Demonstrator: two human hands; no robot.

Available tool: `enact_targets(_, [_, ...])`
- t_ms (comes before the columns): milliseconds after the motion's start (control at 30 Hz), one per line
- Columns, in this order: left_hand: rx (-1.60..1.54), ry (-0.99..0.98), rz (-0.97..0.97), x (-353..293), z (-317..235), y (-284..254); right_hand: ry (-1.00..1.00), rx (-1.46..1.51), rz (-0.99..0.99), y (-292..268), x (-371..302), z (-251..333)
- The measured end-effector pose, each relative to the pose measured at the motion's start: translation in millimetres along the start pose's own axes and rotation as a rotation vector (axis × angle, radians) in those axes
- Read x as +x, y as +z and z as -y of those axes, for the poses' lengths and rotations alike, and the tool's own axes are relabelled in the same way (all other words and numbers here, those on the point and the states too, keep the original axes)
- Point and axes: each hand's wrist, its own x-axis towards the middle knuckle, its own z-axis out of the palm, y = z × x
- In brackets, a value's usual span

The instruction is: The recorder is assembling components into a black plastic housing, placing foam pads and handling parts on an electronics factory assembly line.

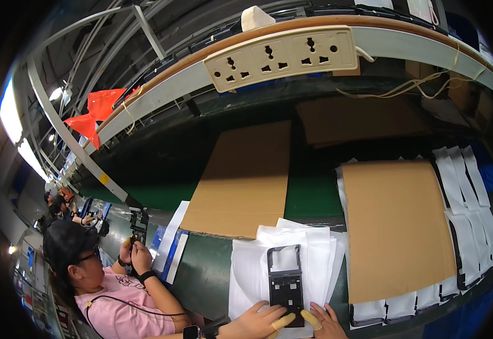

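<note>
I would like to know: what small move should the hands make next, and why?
Perhaps the left hand should fold one white sheet over the black frame. The frame lies unwrapped, with the right hand also at its lower end, while white-covered pieces with dark edges lie farther right.

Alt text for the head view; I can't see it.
Left hand and right hand, with yellow finger cots, at the near end of a black rectangular frame on white sheets. A pink-shirted co-worker at left holds a black part; cardboard lies ahead and right.
</note>
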Motion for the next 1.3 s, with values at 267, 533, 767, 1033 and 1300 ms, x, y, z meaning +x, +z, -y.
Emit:
enact_targets(267, [-0.71, -0.922, 0.018, 15.4, 11.7, -25.6, 0.138, 0.133, 0.064, -15.1, 11.0, 14.0])
enact_targets(533, [-1.231, -0.679, -0.368, 13.6, 15.4, 20.3, 0.116, 0.054, 0.081, -11.7, 7.3, 12.7])
enact_targets(767, [-1.4, -0.422, -0.855, 19.2, -33.4, -21.5, 0.105, -0.123, 0.14, 14.1, -4.3, -8.8])
enact_targets(1033, [-1.341, -0.319, -0.841, 25.9, -25.6, -26.7, 0.079, -0.075, 0.179, 15.7, -2.7, -14.2])
enact_targets(1300, [-1.373, -0.421, -0.779, 19.7, -25.3, -27.2, 0.114, -0.142, 0.262, 7.4, -1.4, -9.9])
